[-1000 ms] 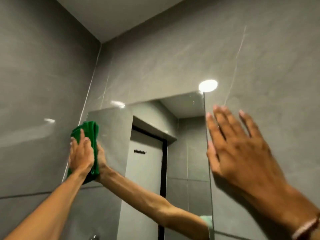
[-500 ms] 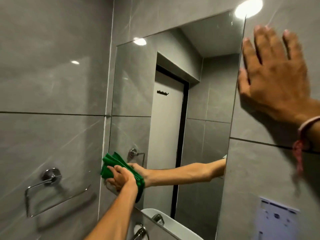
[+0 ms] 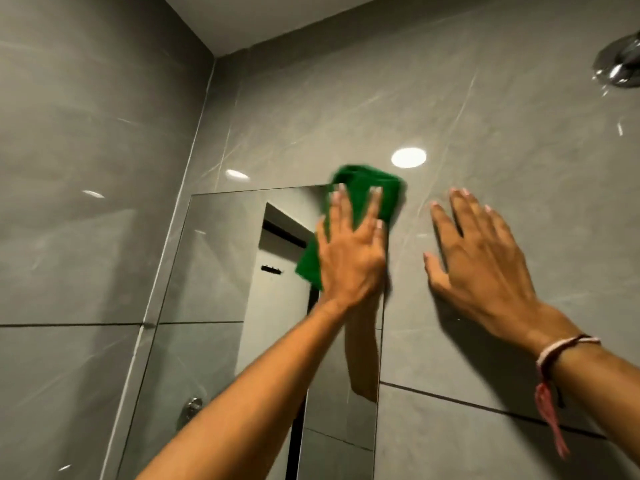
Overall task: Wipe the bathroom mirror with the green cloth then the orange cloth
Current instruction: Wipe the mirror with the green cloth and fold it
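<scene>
A frameless mirror (image 3: 214, 271) hangs on the grey tiled wall. My left hand (image 3: 349, 258) presses the green cloth (image 3: 367, 188) flat against the mirror's top right corner, fingers spread over it. The cloth sticks out past the mirror's top and right edges onto the tile. My right hand (image 3: 481, 261) lies flat on the wall just right of the mirror, fingers apart, holding nothing. A string bracelet is on that wrist. No orange cloth is in view.
Grey tiled walls meet in a corner (image 3: 194, 168) left of the mirror. A chrome fitting (image 3: 620, 64) sits on the wall at the top right. A round metal fitting (image 3: 191, 407) shows in the mirror's reflection low down, along with a door.
My left hand has swept the green cloth from the mirror's lower left edge up to its top right corner. The view has tilted back upward. My right hand stays flat on the wall.
</scene>
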Action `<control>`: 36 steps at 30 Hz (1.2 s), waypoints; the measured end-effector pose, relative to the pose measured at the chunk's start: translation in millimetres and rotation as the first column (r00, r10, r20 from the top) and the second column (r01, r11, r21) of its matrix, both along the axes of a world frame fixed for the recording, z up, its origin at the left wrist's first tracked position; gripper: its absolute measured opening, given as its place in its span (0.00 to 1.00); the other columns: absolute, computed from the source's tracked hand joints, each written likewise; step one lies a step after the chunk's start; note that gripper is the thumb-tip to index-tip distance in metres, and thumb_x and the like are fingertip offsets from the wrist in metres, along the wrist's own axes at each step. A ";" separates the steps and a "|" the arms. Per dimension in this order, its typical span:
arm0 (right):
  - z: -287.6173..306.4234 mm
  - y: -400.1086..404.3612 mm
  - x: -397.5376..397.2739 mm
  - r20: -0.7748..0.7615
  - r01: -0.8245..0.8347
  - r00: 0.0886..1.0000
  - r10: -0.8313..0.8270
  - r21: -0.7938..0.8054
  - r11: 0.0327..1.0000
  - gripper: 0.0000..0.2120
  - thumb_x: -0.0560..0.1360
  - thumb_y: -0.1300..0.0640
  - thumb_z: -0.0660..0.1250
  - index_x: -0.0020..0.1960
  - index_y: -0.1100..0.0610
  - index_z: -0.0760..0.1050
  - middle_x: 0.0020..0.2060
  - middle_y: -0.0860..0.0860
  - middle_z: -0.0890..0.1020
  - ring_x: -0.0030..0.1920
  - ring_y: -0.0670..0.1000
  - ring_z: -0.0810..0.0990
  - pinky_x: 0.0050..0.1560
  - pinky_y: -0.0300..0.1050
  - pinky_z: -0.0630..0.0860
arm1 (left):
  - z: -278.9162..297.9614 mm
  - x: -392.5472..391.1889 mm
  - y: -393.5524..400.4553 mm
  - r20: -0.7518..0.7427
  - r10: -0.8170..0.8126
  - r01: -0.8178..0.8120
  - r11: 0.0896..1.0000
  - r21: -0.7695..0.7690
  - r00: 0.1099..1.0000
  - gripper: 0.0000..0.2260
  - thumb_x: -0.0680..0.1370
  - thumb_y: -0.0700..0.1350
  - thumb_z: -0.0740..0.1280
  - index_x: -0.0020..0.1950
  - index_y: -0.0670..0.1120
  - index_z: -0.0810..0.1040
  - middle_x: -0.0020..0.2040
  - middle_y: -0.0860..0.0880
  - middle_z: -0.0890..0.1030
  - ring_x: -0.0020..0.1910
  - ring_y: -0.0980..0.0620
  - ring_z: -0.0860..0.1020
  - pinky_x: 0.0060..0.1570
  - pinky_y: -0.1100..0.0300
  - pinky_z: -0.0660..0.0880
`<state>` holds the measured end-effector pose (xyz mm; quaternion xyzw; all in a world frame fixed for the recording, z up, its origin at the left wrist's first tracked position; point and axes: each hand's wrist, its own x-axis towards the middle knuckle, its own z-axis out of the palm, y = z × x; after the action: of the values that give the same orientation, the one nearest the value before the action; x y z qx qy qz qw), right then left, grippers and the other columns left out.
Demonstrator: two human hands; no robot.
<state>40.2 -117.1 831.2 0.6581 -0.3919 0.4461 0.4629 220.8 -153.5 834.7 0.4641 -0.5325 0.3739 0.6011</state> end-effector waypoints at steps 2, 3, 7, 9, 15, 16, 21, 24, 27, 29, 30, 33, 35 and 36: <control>0.0 0.4 -0.9 0.046 -0.039 0.998 0.039 -0.004 0.999 0.37 0.77 0.51 0.67 0.81 0.62 0.60 0.80 0.65 0.61 0.81 0.63 0.60 0.81 0.61 0.57 | -17.5 -11.2 -6.7 0.275 0.069 -0.053 0.997 -0.063 0.959 0.25 0.83 0.57 0.52 0.80 0.62 0.54 0.84 0.45 0.49 0.83 0.48 0.47 0.80 0.43 0.50; -4.1 -0.5 1.6 0.054 -0.061 0.997 0.060 0.007 0.998 0.37 0.77 0.51 0.66 0.81 0.61 0.59 0.80 0.65 0.61 0.81 0.63 0.59 0.81 0.61 0.57 | -34.8 -4.5 -9.6 0.320 0.077 -0.056 0.996 -0.076 0.944 0.24 0.83 0.57 0.52 0.80 0.61 0.55 0.84 0.45 0.50 0.83 0.49 0.48 0.80 0.45 0.51; -29.0 -6.0 14.0 0.003 -0.120 0.993 0.120 0.021 0.993 0.37 0.78 0.52 0.66 0.82 0.61 0.57 0.81 0.65 0.60 0.81 0.64 0.58 0.80 0.62 0.56 | -119.9 66.8 -11.6 0.199 0.050 -0.045 0.999 -0.027 0.979 0.25 0.83 0.56 0.50 0.81 0.60 0.55 0.84 0.46 0.50 0.83 0.51 0.48 0.80 0.46 0.50; -46.7 -7.6 23.7 -0.069 -0.141 0.987 0.143 0.023 0.990 0.36 0.78 0.53 0.66 0.81 0.62 0.57 0.80 0.65 0.60 0.81 0.65 0.59 0.80 0.63 0.56 | -187.8 114.3 -10.7 -0.039 0.075 -0.074 0.996 0.049 0.996 0.26 0.82 0.57 0.49 0.81 0.58 0.55 0.84 0.46 0.51 0.83 0.49 0.49 0.80 0.46 0.49; -83.5 -19.8 38.3 -0.233 -0.110 0.966 0.113 0.028 0.994 0.33 0.79 0.52 0.57 0.81 0.62 0.57 0.81 0.65 0.60 0.81 0.65 0.59 0.80 0.63 0.55 | -404.1 151.9 -5.0 -0.950 0.125 0.135 0.976 0.169 0.287 0.24 0.85 0.53 0.48 0.81 0.51 0.56 0.82 0.36 0.53 0.80 0.36 0.56 0.79 0.41 0.53; -84.7 -21.3 37.7 -0.247 -0.099 0.964 0.103 0.029 0.995 0.33 0.79 0.51 0.56 0.82 0.62 0.57 0.81 0.65 0.60 0.81 0.64 0.59 0.81 0.63 0.54 | -414.3 139.3 -4.2 -0.981 0.132 0.156 0.976 0.154 0.142 0.24 0.86 0.52 0.48 0.81 0.49 0.57 0.82 0.34 0.53 0.80 0.35 0.56 0.79 0.42 0.52; -83.5 -25.1 31.7 -0.269 -0.125 0.955 0.126 0.020 0.992 0.33 0.81 0.49 0.54 0.81 0.62 0.57 0.81 0.64 0.60 0.81 0.63 0.59 0.82 0.61 0.54 | -365.4 67.7 2.0 -0.992 0.111 0.217 0.971 0.097 -0.054 0.24 0.85 0.53 0.49 0.81 0.54 0.55 0.82 0.36 0.50 0.82 0.38 0.52 0.78 0.40 0.47; -76.3 -17.4 22.7 -0.243 -0.174 0.953 0.181 0.050 0.983 0.33 0.81 0.51 0.59 0.82 0.63 0.57 0.81 0.65 0.60 0.81 0.64 0.59 0.80 0.60 0.57 | -299.2 30.2 8.7 -0.992 0.053 0.205 0.976 0.076 0.114 0.24 0.85 0.53 0.50 0.82 0.56 0.53 0.83 0.38 0.48 0.83 0.41 0.49 0.78 0.41 0.47; -62.7 -8.6 6.4 -0.196 -0.198 0.959 0.205 0.053 0.979 0.35 0.79 0.54 0.65 0.82 0.62 0.56 0.81 0.64 0.59 0.82 0.63 0.58 0.78 0.61 0.60 | -213.0 -3.3 8.0 -0.899 -0.038 0.216 0.974 0.064 0.436 0.24 0.84 0.54 0.49 0.81 0.58 0.51 0.84 0.42 0.46 0.83 0.45 0.46 0.79 0.43 0.45; -49.7 -3.0 -6.7 -0.130 -0.228 0.964 0.233 0.052 0.972 0.35 0.79 0.55 0.65 0.82 0.62 0.57 0.81 0.64 0.59 0.82 0.63 0.58 0.78 0.61 0.60 | -167.5 -32.0 7.0 -0.679 -0.066 0.165 0.983 0.082 0.731 0.26 0.83 0.57 0.47 0.81 0.60 0.50 0.84 0.44 0.46 0.83 0.46 0.45 0.80 0.43 0.44; -43.4 -1.4 -14.3 -0.095 -0.237 0.966 0.241 0.052 0.970 0.35 0.79 0.55 0.65 0.82 0.62 0.56 0.81 0.64 0.59 0.82 0.63 0.58 0.79 0.61 0.60 | -154.2 -45.2 7.0 -0.515 -0.055 0.120 0.988 0.094 0.855 0.26 0.83 0.58 0.47 0.81 0.60 0.50 0.84 0.44 0.46 0.83 0.47 0.45 0.80 0.42 0.44; -30.0 -2.3 -31.8 -0.031 -0.239 0.970 0.241 0.057 0.969 0.35 0.79 0.55 0.65 0.82 0.61 0.55 0.81 0.64 0.59 0.82 0.64 0.57 0.80 0.61 0.59 | -155.2 -49.9 2.2 0.006 0.033 -0.033 0.996 0.087 0.999 0.25 0.84 0.56 0.49 0.81 0.58 0.53 0.84 0.43 0.48 0.83 0.47 0.45 0.80 0.42 0.47; -29.1 -5.9 -38.1 -0.008 -0.248 0.969 0.249 0.049 0.967 0.35 0.79 0.56 0.65 0.82 0.62 0.55 0.81 0.64 0.59 0.82 0.64 0.57 0.80 0.62 0.59 | -182.1 -28.8 -0.6 0.186 0.068 -0.079 0.995 0.055 0.980 0.24 0.84 0.55 0.49 0.81 0.57 0.55 0.84 0.41 0.51 0.83 0.46 0.48 0.80 0.42 0.51; -31.3 -7.3 -38.2 -0.001 -0.256 0.967 0.257 0.044 0.966 0.35 0.79 0.55 0.65 0.82 0.62 0.55 0.81 0.64 0.60 0.81 0.64 0.58 0.80 0.62 0.59 | -202.6 -18.1 -1.0 0.220 0.079 -0.091 0.995 0.045 0.972 0.24 0.84 0.55 0.50 0.81 0.56 0.56 0.83 0.41 0.52 0.83 0.45 0.49 0.79 0.41 0.52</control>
<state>2.0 -124.4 799.9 0.7147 -0.3116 0.4913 0.3881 202.7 -154.5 632.1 0.4589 -0.5848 0.4333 0.5097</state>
